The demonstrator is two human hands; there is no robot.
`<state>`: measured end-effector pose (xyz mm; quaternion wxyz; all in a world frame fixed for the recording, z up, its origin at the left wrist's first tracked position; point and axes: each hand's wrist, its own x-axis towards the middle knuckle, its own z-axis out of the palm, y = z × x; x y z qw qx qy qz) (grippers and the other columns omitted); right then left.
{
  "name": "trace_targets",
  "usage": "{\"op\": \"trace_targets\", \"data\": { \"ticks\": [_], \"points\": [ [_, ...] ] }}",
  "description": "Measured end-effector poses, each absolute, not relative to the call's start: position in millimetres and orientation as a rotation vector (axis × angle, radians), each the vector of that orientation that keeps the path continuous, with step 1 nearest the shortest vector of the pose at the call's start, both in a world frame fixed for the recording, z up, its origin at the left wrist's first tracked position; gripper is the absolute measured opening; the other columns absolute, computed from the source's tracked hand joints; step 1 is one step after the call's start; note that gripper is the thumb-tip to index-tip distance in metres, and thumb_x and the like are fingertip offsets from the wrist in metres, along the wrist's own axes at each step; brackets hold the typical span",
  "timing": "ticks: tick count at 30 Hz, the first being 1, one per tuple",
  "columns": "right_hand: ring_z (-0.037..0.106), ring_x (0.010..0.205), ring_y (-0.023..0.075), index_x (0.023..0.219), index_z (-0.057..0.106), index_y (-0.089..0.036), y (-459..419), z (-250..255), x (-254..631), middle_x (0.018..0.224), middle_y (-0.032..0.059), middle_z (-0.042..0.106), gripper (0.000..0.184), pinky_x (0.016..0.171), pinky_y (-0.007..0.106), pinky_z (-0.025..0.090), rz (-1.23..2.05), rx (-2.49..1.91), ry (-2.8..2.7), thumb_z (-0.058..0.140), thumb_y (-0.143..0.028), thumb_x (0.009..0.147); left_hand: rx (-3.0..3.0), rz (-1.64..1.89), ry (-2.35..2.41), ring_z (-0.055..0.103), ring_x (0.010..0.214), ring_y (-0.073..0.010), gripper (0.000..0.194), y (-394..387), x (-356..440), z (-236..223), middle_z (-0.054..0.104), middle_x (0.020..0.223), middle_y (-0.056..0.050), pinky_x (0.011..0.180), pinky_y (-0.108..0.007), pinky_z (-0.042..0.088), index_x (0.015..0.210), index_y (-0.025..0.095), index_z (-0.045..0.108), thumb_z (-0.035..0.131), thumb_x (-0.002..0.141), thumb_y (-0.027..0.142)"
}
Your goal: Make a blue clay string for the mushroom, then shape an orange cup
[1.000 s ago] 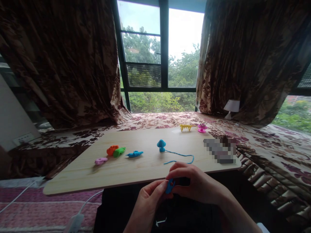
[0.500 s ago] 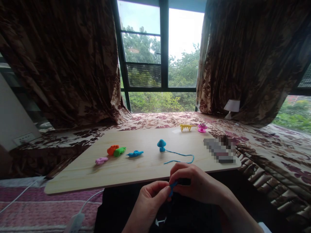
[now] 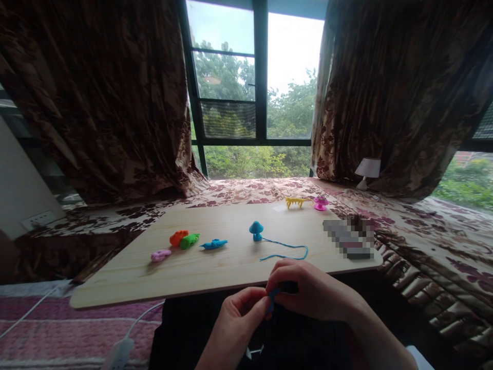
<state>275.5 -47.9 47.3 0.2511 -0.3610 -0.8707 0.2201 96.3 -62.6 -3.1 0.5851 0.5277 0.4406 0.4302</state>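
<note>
Three lumps (image 3: 190, 241) and a blue figure (image 3: 214, 244) lie on the board (image 3: 127, 282); by its near edge, left hand (image 3: 236, 321) and right hand (image 3: 316, 292) fingertips pinch a blue piece (image 3: 273, 295), seemingly unfinished; rightward, a pink figure (image 3: 320, 204) looks complete.

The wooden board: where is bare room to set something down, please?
The board is bare from the pink lump to its near left corner, and between the blue lump and the blue mushroom. It is crowded around the orange lump and the green lump.
</note>
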Motion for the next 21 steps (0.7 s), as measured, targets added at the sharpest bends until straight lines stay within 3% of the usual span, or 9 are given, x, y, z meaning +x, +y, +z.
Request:
{"op": "trace_targets", "data": {
  "ticks": [9,13,21],
  "points": [
    [0.056,0.077,0.0111,0.094,0.059,-0.022,-51.6,45.1,277.4,0.091,-0.0021,0.062,0.019,0.069,0.021,0.044,0.669,-1.015,-2.175,0.058,-0.016,0.076,1.185,1.101,1.070,0.056,0.069,-0.0146,0.028,-62.4,98.3,-7.7,0.066,0.068,-0.003,0.067,-0.023,0.041,0.079,0.015,0.068,0.065,0.066,0.041],
    [0.056,0.074,0.0112,0.088,0.061,-0.021,-51.6,39.9,279.0,0.081,-0.0026,0.062,0.013,0.068,0.021,0.045,0.679,-1.046,-2.175,0.058,-0.017,0.076,1.132,1.091,1.018,0.058,0.070,-0.0160,0.030,-63.3,98.2,-6.5,0.068,0.074,-0.006,0.069,-0.026,0.043,0.083,0.015,0.068,0.064,0.067,0.040],
    [0.057,0.071,0.0117,0.086,0.064,-0.020,-52.2,38.2,276.3,0.078,-0.0010,0.063,0.010,0.064,0.020,0.044,0.709,-1.048,-2.181,0.058,-0.021,0.078,1.140,1.116,1.032,0.056,0.065,-0.0138,0.026,-65.4,102.0,-4.4,0.065,0.065,-0.003,0.064,-0.023,0.042,0.077,0.015,0.067,0.068,0.063,0.037]
  ]
}}
